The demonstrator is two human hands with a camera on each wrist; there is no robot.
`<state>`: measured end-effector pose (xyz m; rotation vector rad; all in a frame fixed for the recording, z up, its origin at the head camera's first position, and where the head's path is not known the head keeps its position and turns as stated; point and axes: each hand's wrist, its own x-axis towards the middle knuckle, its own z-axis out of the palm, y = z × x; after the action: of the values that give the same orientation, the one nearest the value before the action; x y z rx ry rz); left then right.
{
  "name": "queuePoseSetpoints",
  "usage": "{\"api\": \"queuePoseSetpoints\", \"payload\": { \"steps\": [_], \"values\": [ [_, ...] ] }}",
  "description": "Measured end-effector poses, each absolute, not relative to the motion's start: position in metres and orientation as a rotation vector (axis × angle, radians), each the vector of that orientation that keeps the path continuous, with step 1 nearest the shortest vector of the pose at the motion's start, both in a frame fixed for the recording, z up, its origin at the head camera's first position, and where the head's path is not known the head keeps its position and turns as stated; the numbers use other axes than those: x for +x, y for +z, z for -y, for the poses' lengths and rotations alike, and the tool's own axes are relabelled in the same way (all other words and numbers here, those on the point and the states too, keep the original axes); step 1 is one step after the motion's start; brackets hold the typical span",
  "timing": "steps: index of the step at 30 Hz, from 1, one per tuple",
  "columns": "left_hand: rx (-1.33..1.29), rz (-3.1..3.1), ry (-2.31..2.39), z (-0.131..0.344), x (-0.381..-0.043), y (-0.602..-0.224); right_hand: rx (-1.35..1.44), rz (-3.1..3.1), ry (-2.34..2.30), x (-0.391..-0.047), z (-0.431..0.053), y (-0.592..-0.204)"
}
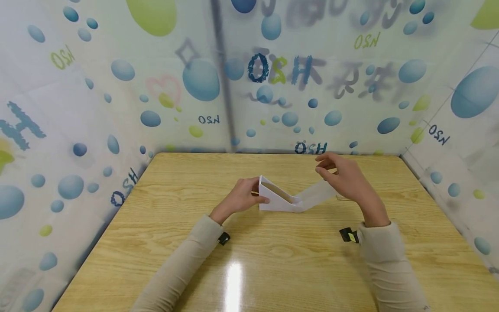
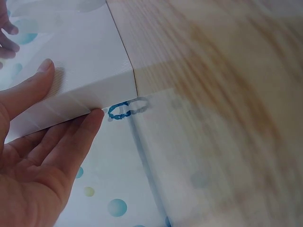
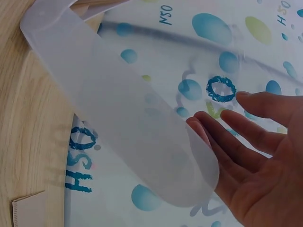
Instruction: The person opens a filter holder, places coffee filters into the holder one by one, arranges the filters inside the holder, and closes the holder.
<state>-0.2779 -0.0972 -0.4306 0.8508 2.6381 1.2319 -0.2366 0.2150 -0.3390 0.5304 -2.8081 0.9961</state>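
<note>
Near the middle of the table stands a white wedge-shaped box [image 1: 274,201] with an open sloping top and a brownish inside. My left hand [image 1: 243,195] grips its tall end, thumb [image 2: 33,90] on one face and fingers on another. From the box's low end a translucent white strip [image 1: 315,196] with a rounded tip slants up to the right. My right hand [image 1: 345,175] is at that tip, fingers loosely bent. In the right wrist view, the strip [image 3: 137,127] lies against the little-finger side of the hand, and the thumb does not pinch it.
A small flat tan piece [image 3: 29,210] lies on the wooden table [image 1: 273,260], partly behind the strip and right hand in the head view. A patterned wall covering [image 1: 249,112] rises right behind the table's far edge. Dark straps [image 1: 348,235] hang at the sleeves.
</note>
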Motion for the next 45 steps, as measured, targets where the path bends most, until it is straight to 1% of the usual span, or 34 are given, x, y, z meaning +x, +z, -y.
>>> {"api": "queuePoseSetpoints", "payload": {
  "steps": [22,32,45],
  "values": [
    [0.829,-2.625,1.247,0.096,-0.277,-0.43,0.412,2.682,1.054,-0.239,-0.257,-0.338],
    [0.834,-2.611,1.258,0.096,-0.277,-0.428,0.3,2.642,1.103,-0.246,-0.282,-0.349],
    [0.865,-2.646,1.222,0.096,-0.276,-0.428,0.144,2.856,1.07,-0.257,-0.308,-0.367]
  ]
}}
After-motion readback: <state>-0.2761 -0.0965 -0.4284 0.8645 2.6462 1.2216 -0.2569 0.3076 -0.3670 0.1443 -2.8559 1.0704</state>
